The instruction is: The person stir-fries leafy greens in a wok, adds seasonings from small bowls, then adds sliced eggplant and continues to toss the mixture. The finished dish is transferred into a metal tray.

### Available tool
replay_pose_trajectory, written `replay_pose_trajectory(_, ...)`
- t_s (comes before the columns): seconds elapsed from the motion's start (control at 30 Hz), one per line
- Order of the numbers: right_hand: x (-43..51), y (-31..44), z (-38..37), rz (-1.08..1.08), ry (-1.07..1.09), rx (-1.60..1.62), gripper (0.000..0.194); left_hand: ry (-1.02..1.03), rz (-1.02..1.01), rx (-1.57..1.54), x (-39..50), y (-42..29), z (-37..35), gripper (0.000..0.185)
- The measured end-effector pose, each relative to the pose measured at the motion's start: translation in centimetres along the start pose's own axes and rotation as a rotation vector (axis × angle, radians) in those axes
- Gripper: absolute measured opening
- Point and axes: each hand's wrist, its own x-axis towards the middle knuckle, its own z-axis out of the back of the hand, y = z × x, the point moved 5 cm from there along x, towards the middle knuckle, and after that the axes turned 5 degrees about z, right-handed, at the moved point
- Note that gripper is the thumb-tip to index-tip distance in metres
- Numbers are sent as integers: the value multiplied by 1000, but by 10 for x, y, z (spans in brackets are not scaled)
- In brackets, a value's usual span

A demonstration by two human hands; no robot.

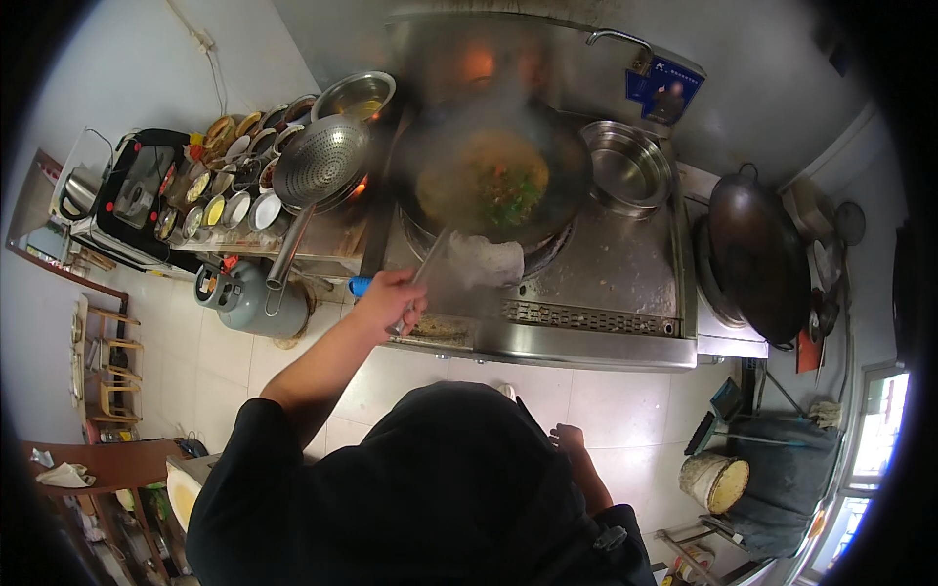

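Observation:
My left hand [396,300] is closed around the metal handle [434,256] of a cooking utensil that reaches into a large dark wok [570,172]. Steam blurs the wok and hides the utensil's far end. Inside lies food [513,187] with green and reddish pieces in an orange-brown liquid. A folded whitish cloth [487,258] rests at the wok's near rim, right of the handle. Low beside my body, away from the stove, my right hand [569,437] hangs with loosely bent fingers and nothing visible in it.
Left of the wok, a perforated strainer [322,161] lies over a pot beside several seasoning bowls [264,212]. A steel pot [630,172] stands right, below a faucet [619,36]. Farther right is another wok [758,256]. A gas cylinder [264,300] stands on the floor at left.

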Motion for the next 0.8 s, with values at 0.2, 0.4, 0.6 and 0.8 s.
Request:
replay_pose_trajectory(0.2, -12, 15, -6, 86, -111, -46, 15, -122, -316, 778, -58, -50, 56, 54)
replay_pose_trajectory(0.4, -13, 21, -22, 58, -179, -64, 13, -271, -412, 1434, -152, -139, 103, 62)
replay_pose_trajectory(0.6, -3, 24, -21, 85, -100, 11, 14, -194, -322, 1496, -134, -117, 119, 65)
replay_pose_trajectory(0.8, -7, 26, -20, 63, -167, -68, 12, -268, -515, 1301, -10, -43, 85, 66)
